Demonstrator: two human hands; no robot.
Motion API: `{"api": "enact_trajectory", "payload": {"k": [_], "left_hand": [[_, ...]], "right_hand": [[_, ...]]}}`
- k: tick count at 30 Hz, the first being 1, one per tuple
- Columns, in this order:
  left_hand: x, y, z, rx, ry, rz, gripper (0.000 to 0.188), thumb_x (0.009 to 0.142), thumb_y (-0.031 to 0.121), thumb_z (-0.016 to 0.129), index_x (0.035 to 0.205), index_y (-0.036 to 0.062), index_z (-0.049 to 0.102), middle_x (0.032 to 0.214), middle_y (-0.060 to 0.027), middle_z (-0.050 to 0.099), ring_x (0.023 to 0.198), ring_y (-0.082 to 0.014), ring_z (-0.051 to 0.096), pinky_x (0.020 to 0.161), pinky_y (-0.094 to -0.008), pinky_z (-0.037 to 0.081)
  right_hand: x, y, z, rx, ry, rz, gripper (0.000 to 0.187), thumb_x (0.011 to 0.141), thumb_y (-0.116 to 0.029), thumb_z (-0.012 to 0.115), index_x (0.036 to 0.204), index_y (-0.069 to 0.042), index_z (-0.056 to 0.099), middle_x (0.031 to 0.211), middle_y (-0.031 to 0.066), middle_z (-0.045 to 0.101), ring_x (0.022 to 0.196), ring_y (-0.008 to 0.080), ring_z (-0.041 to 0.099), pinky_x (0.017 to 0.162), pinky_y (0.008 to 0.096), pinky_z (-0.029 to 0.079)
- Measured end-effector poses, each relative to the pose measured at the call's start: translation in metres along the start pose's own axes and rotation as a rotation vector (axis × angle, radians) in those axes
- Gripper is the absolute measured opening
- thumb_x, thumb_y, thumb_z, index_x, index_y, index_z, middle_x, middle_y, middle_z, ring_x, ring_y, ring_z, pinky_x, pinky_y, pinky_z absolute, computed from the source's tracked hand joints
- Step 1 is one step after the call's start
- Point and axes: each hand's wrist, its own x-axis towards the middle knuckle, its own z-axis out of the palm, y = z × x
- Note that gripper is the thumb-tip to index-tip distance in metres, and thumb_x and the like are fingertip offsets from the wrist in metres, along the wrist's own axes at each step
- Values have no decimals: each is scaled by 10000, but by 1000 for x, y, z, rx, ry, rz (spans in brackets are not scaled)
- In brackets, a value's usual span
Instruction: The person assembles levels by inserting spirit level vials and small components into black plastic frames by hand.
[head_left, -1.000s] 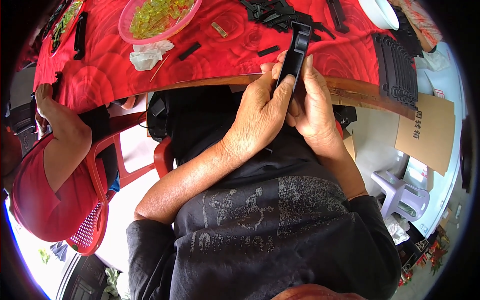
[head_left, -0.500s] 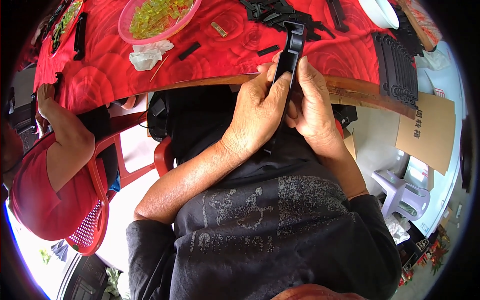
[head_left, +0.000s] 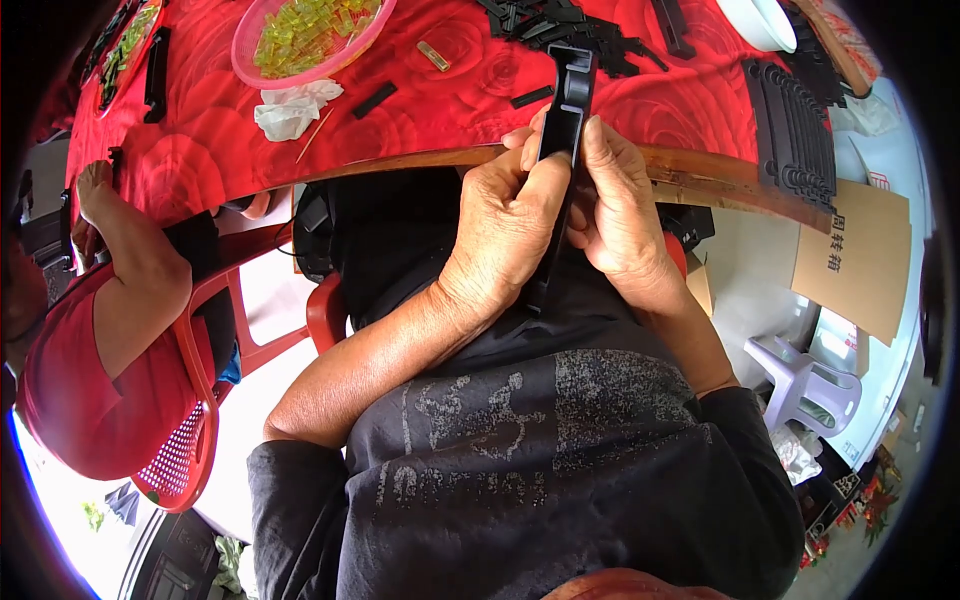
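Both my hands grip a long black plastic housing (head_left: pixel 567 118) just in front of the table's near edge. It is a narrow channel with a wider, shaped end pointing away from me. My left hand (head_left: pixel 507 222) is closed round its left side, the thumb pressed into the channel. From the right, my right hand (head_left: pixel 622 205) holds it, with the thumb along the side wall and some fingers hidden behind. Beyond the housing, on the red cloth, lie a small black strip (head_left: pixel 532 97) and a pile of flat black pieces (head_left: pixel 560 22).
A pink basket (head_left: pixel 240 72) of yellow-green clear pieces stands far left, near a crumpled tissue (head_left: pixel 290 110), a thin stick (head_left: pixel 314 136), another black strip (head_left: pixel 375 100) and a small vial-like piece (head_left: pixel 433 56). At right are stacked black housings (head_left: pixel 790 135) and a white bowl (head_left: pixel 762 25). A co-worker (head_left: pixel 105 370) sits at left.
The black housing has tilted slightly, its far end swinging left and a little away from me. Both hands have shifted slightly left with it and keep their hold.
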Motion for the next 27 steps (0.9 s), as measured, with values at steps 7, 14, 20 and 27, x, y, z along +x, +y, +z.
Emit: {"api": "enact_trajectory", "payload": {"k": [7, 14, 20, 27], "left_hand": [[0, -5, -1, 16, 2, 68, 249, 998, 195, 565, 850, 11, 644, 696, 1, 632, 616, -62, 601, 550, -234, 493], [3, -7, -4, 53, -29, 95, 254, 1016, 202, 543, 867, 10, 618, 691, -7, 626, 595, -72, 594, 540, -237, 488], [2, -2, -8, 148, -90, 27, 268, 1065, 250, 483, 993, 12, 583, 717, -29, 627, 595, -99, 611, 548, -230, 508], [0, -8, -10, 206, -200, 104, 253, 1092, 179, 429, 1232, 7, 548, 805, -19, 606, 663, -81, 589, 610, -214, 503]], "right_hand": [[-1, -2, 5, -58, -22, -93, 408, 1040, -444, 522, 1069, -71, 685, 735, -17, 662, 381, 2, 402, 313, 177, 280], [1, -2, 2, -58, -17, -29, 453, 1042, -473, 497, 1081, -66, 692, 778, -3, 686, 374, 9, 409, 305, 181, 294], [1, -1, 2, -22, 17, 13, 460, 1040, -482, 494, 1067, -61, 676, 779, 12, 687, 366, 21, 418, 296, 189, 317], [4, 1, -10, -83, -32, -23, 533, 1040, -534, 443, 1187, -50, 611, 1040, 134, 700, 590, 62, 584, 387, 172, 385]]}}
